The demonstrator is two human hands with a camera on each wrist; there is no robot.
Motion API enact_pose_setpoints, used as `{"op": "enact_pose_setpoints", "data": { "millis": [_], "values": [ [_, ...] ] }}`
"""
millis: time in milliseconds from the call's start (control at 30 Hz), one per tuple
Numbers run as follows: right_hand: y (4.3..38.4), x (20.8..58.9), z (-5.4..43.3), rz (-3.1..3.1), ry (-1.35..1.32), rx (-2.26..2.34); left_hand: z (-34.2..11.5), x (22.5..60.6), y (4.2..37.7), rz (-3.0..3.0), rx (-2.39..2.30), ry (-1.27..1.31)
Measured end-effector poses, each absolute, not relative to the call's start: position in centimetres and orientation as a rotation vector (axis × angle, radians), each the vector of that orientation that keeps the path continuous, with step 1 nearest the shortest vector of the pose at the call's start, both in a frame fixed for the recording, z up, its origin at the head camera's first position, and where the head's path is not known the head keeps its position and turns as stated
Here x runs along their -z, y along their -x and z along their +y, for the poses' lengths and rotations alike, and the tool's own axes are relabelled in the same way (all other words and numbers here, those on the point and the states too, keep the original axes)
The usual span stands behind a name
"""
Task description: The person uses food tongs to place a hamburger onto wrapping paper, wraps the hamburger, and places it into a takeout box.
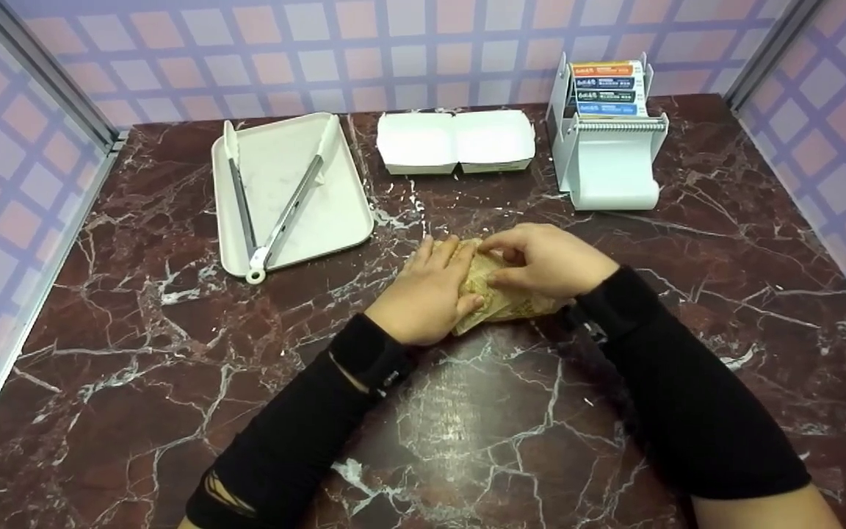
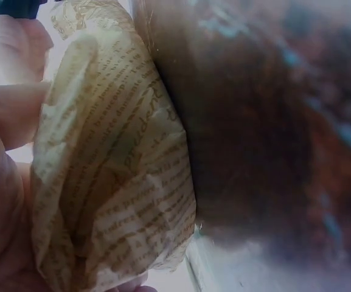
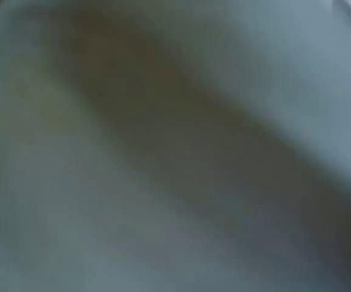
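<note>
A bundle in tan printed wrapping paper (image 1: 493,290) lies on the table under both hands; what is inside is hidden. My left hand (image 1: 427,290) presses on its left side, fingers straight and thumb (image 1: 469,304) at the near edge. From the left wrist view the printed wrapping paper (image 2: 120,152) looks creased and folded, with the left hand (image 2: 5,164) against it. Over the right part of the bundle, my right hand (image 1: 551,257) has bent fingers and holds the paper with thumb and forefinger. The right wrist view is too blurred to show detail.
Metal tongs (image 1: 287,217) lie spread on a pale tray (image 1: 276,173) at the back left. An unfolded white box (image 1: 456,139) stands at the back middle. Right of it is a label dispenser (image 1: 610,139) with several coloured strips. Walls bound the marble-patterned table (image 1: 136,353) on three sides.
</note>
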State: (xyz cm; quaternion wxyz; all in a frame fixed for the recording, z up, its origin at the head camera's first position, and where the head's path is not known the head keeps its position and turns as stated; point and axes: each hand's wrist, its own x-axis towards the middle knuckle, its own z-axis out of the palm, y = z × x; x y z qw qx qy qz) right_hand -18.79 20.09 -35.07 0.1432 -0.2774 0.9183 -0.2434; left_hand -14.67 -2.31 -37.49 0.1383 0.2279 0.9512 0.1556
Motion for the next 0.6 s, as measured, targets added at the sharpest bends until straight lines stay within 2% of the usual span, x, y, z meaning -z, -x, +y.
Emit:
{"op": "enact_pose_setpoints", "data": {
  "millis": [233,600],
  "values": [
    [19.3,35.6,19.8,2.629,0.573,0.773,-2.3,37.5,14.9,2.760,-0.413,-0.673],
    [19.7,36.0,19.9,2.624,0.546,0.764,-3.5,37.3,17.0,2.627,-0.505,-0.694]
  ]
}}
